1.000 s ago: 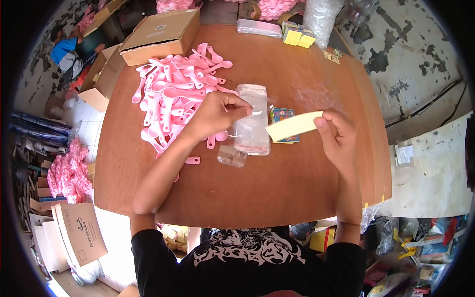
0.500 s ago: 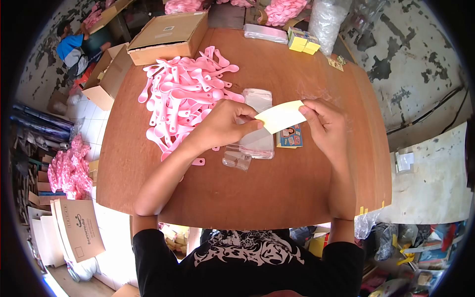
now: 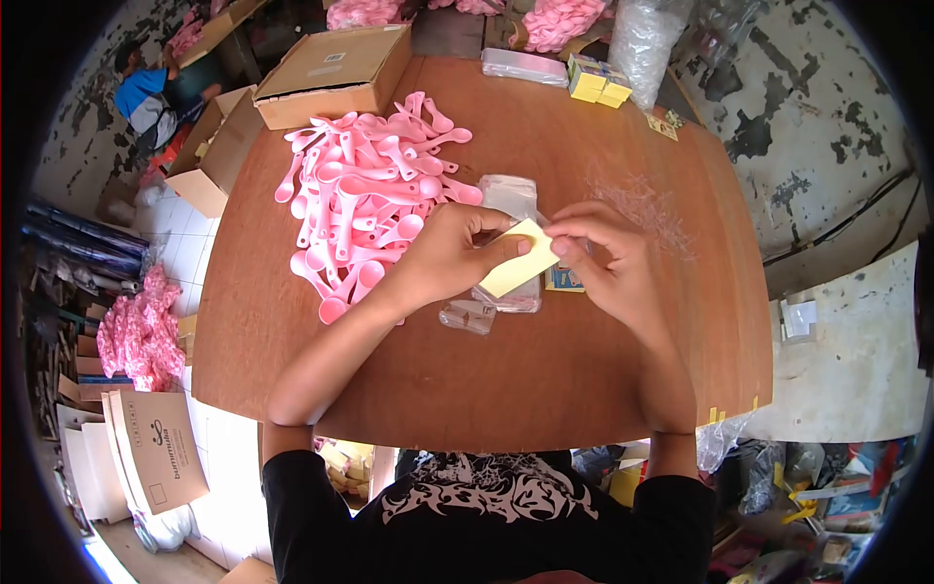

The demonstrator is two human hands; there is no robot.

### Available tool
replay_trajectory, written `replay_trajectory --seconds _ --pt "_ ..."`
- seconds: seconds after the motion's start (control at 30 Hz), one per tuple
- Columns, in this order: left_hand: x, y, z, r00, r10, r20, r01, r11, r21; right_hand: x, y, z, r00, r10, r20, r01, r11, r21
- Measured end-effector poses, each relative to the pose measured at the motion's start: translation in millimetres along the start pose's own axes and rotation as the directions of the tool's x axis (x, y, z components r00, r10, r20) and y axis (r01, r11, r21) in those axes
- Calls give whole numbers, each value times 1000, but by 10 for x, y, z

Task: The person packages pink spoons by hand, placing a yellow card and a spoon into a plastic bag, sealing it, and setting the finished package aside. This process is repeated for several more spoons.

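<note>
My left hand (image 3: 452,251) pinches a pale yellow card (image 3: 519,265), thumb on top, above the table. My right hand (image 3: 608,255) has its thumb and index fingertips closed at the card's upper right corner. The card looks shorter, as if folded; its underside is hidden. Below the hands lies a stack of clear plastic bags (image 3: 510,189), partly covered, with a loose clear bag (image 3: 467,315) at its near end. A blue printed card stack (image 3: 564,279) shows partly beneath my right hand. Left of my left hand spreads a heap of pink plastic measuring spoons (image 3: 355,185).
A cardboard box (image 3: 336,68) stands at the table's far left. Along the far edge are a clear plastic pack (image 3: 525,66), yellow card bundles (image 3: 597,80) and a plastic roll (image 3: 650,49). Thin plastic strips (image 3: 642,209) lie at right. Another person (image 3: 146,97) sits at the far left.
The card was stretched flat and curved between both hands; now it looks folded and shorter, tilted in my left hand. My right hand has moved left, closer to my left hand.
</note>
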State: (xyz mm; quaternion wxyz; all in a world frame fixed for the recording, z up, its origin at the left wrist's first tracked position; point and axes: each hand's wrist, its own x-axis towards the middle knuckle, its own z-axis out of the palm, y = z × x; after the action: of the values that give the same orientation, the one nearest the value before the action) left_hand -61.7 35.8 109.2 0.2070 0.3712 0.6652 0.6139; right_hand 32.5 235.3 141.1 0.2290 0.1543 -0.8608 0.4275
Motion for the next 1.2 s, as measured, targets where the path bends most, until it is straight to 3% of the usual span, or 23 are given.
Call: replay_trajectory --seconds 0.2,0.27,0.43,0.5,0.57,0.6,0.67,0.73,0.77,0.8,0.83,0.87,0.93,0.97,1.03,1.2 --pt "16 -29 54 991 128 -34 -125 990 71 -52 55 85 992 12 130 -31 988 151" --pt "17 -32 79 985 166 -37 -162 982 95 -61 68 70 969 72 238 -126 968 218" --pt "2 -56 138 929 369 19 -367 916 162 -133 146 88 898 126 422 -194 973 123" --pt "-7 -40 110 931 364 31 -361 907 216 -158 217 137 882 132 452 -198 975 102" --pt "-22 24 31 934 354 40 -351 896 271 -150 246 207 949 122 290 -181 965 189" --pt "-31 95 -50 959 280 37 -277 904 327 -120 186 250 948 122 293 -183 964 192" --pt "-42 218 -251 992 125 -28 -100 889 447 -31 16 331 952 303 -44 -231 804 548" --pt "-67 370 -386 975 -7 -221 66 963 263 30 109 423 957 269 -106 -185 851 491" --pt "-65 341 -462 975 -8 -223 68 963 261 47 142 504 985 150 -79 -122 950 288" --pt "-54 303 -552 949 147 -280 -35 929 368 73 160 585 999 37 -26 -34 996 77" --pt "-46 280 -624 898 303 -318 -125 870 477 111 160 669 990 9 144 -5 1000 -31" --pt "-47 274 -675 897 303 -321 -122 870 478 126 185 791 989 7 146 -2 1000 -29" --pt "-57 284 -744 876 354 -329 -125 824 553 149 254 1071 933 -159 323 246 937 -249" --pt "-78 338 -764 905 262 -336 -54 853 519 188 264 1196 932 -162 326 249 937 -245" --pt "-89 326 -767 901 253 -352 -50 866 497 276 252 1418 897 -261 356 386 856 -345" --pt "-114 334 -763 899 252 -359 -25 846 532 339 186 1734 893 -273 357 433 734 -523"
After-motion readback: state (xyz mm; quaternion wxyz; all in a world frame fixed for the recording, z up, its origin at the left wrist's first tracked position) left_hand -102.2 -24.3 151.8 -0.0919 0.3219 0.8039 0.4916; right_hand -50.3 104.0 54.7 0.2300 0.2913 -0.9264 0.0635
